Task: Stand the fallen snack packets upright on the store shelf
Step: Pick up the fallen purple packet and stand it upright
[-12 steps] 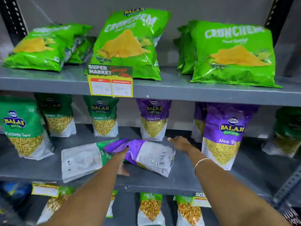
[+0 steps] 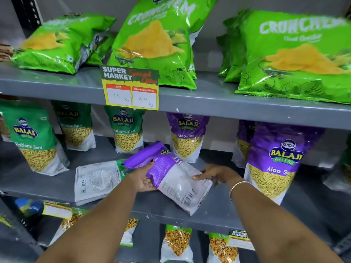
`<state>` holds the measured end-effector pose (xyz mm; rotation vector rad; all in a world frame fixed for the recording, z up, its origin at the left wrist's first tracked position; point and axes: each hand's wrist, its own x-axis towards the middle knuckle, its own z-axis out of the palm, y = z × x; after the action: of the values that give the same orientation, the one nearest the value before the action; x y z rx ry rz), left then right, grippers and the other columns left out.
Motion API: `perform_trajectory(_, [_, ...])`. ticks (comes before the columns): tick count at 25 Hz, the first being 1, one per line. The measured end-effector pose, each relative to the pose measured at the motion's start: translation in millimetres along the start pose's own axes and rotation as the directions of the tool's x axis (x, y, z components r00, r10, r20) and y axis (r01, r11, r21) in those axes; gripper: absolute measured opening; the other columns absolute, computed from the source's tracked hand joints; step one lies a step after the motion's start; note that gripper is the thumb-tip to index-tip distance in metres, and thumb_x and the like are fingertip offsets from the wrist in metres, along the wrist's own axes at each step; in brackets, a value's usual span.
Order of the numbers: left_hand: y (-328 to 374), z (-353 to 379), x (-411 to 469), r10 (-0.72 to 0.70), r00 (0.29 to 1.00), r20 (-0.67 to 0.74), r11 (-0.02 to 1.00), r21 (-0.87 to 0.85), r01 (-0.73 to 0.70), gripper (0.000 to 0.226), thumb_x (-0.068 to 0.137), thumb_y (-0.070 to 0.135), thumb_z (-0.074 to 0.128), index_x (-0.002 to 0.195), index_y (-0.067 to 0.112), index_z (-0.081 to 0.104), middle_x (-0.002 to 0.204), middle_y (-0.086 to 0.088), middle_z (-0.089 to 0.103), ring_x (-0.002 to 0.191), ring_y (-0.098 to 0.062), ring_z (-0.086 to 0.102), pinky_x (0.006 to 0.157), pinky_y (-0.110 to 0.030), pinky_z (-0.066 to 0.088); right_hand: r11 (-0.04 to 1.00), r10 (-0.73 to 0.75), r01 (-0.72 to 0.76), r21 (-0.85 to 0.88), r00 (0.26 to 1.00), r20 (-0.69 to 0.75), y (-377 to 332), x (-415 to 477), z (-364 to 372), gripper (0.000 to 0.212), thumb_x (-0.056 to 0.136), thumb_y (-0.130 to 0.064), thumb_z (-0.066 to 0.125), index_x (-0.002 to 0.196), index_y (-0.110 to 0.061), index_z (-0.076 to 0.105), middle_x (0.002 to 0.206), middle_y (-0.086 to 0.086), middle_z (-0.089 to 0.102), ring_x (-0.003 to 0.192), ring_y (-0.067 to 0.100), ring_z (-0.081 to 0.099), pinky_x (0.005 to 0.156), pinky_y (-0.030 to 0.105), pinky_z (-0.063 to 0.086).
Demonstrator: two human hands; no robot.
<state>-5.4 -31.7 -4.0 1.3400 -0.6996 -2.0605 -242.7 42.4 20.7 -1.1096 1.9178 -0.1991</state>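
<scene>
A purple Aloo Sev packet is tilted above the middle shelf, its back face towards me and its purple top up-left. My left hand grips its left edge. My right hand holds its right side, fingers pressed on the white part. A green Ratlami Sev packet lies flat, back face up, just left of my left hand.
Upright green Ratlami Sev packets stand at the left and purple Aloo Sev packets at the right of the middle shelf. Large green Crunchem bags fill the top shelf behind a price tag. More packets stand below.
The purple packet has come up off the shelf and tilted, its top end raised. My right hand moved from behind it onto its right side; my left hand now grips its left edge.
</scene>
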Motion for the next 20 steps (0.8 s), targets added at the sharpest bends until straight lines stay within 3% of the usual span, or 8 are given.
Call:
perform_trajectory(3, [24.6, 8.8, -12.5, 0.039, 0.998, 0.046, 0.996, 0.084, -0.043, 0.033, 0.085, 0.035, 0.060, 0.085, 0.003, 0.054, 0.086, -0.013, 0.058, 0.075, -0.024, 0.058, 0.090, -0.045, 0.042, 1.000, -0.002, 0.002, 0.021, 1.000, -0.014, -7.7, -13.9, 1.3, 0.052, 0.070, -0.036, 0.077, 0.099, 0.001, 0.057, 0.076, 0.004, 0.044, 0.081, 0.019, 0.044, 0.072, 0.033, 0.039])
perform_trajectory(6, [50.6, 22.8, -25.2, 0.110, 0.985, 0.133, 0.957, 0.253, -0.141, 0.028, 0.086, 0.038, 0.057, 0.101, 0.015, 0.055, 0.085, -0.006, 0.069, 0.059, -0.017, 0.067, 0.070, -0.032, 0.053, 0.999, -0.037, 0.038, 0.020, 0.998, -0.050, -9.8, -19.0, 3.9, 0.069, 0.070, -0.031, 0.078, 0.125, 0.002, 0.052, 0.091, 0.010, 0.057, 0.091, 0.019, 0.046, 0.076, 0.031, 0.039])
perform_trajectory(7, [57.2, 27.8, -26.8, 0.128, 0.977, 0.168, 0.937, 0.303, -0.174, 0.028, 0.086, 0.038, 0.057, 0.105, 0.017, 0.055, 0.096, -0.006, 0.073, 0.064, -0.015, 0.069, 0.067, -0.029, 0.054, 0.998, -0.054, 0.058, 0.038, 0.995, -0.085, -10.4, -19.8, 8.2, 0.062, 0.073, -0.026, 0.077, 0.125, -0.002, 0.054, 0.102, 0.010, 0.062, 0.090, 0.016, 0.051, 0.073, 0.024, 0.043])
perform_trajectory(9, [69.0, 39.9, -26.2, 0.173, 0.961, 0.217, 0.879, 0.406, -0.250, 0.044, 0.084, 0.040, 0.060, 0.121, 0.017, 0.052, 0.135, -0.007, 0.057, 0.103, -0.019, 0.062, 0.086, -0.032, 0.048, 0.977, -0.130, 0.155, 0.145, 0.977, -0.166, -8.8, -21.9, 20.1, 0.053, 0.073, -0.012, 0.077, 0.121, -0.003, 0.057, 0.106, 0.010, 0.063, 0.077, 0.005, 0.060, 0.060, 0.012, 0.050])
perform_trajectory(10, [74.1, 46.5, -24.2, 0.199, 0.949, 0.243, 0.843, 0.452, -0.292, 0.053, 0.082, 0.041, 0.061, 0.128, 0.016, 0.048, 0.145, -0.006, 0.045, 0.119, -0.020, 0.052, 0.096, -0.035, 0.041, 0.945, -0.166, 0.215, 0.245, 0.964, -0.208, -7.1, -20.6, 25.6, 0.055, 0.068, -0.005, 0.079, 0.118, 0.000, 0.059, 0.105, 0.011, 0.063, 0.074, 0.004, 0.064, 0.066, 0.014, 0.055])
perform_trajectory(12, [77.4, 57.7, -20.3, 0.230, 0.931, 0.285, 0.788, 0.507, -0.349, 0.063, 0.081, 0.041, 0.063, 0.134, 0.014, 0.044, 0.150, -0.006, 0.037, 0.133, -0.021, 0.039, 0.105, -0.036, 0.033, 0.891, -0.182, 0.315, 0.326, 0.907, -0.379, 0.3, 3.6, 34.5, 0.071, 0.049, -0.011, 0.085, 0.114, 0.000, 0.061, 0.109, 0.015, 0.067, 0.093, 0.020, 0.067, 0.094, 0.040, 0.054])
perform_trajectory(17, [71.5, 64.0, -3.6, 0.213, 0.906, 0.365, 0.719, 0.569, -0.399, 0.058, 0.082, 0.033, 0.064, 0.134, 0.010, 0.050, 0.137, -0.008, 0.050, 0.126, -0.012, 0.048, 0.108, -0.034, 0.033, 0.916, -0.032, 0.238, 0.322, 0.846, -0.533, 29.7, 75.9, 58.5, 0.096, 0.040, -0.032, 0.085, 0.126, -0.009, 0.048, 0.126, 0.017, 0.056, 0.118, 0.035, 0.053, 0.101, 0.045, 0.047])
perform_trajectory(20, [66.7, 56.9, 1.3, 0.206, 0.901, 0.383, 0.737, 0.545, -0.400, 0.027, 0.082, 0.028, 0.065, 0.104, 0.011, 0.064, 0.095, -0.004, 0.070, 0.090, 0.002, 0.065, 0.108, -0.036, 0.033, 0.902, -0.105, 0.317, 0.295, 0.821, -0.561, 41.5, 99.5, 63.7, 0.101, 0.024, -0.041, 0.085, 0.117, -0.012, 0.057, 0.120, 0.017, 0.060, 0.119, 0.034, 0.050, 0.102, 0.048, 0.045])
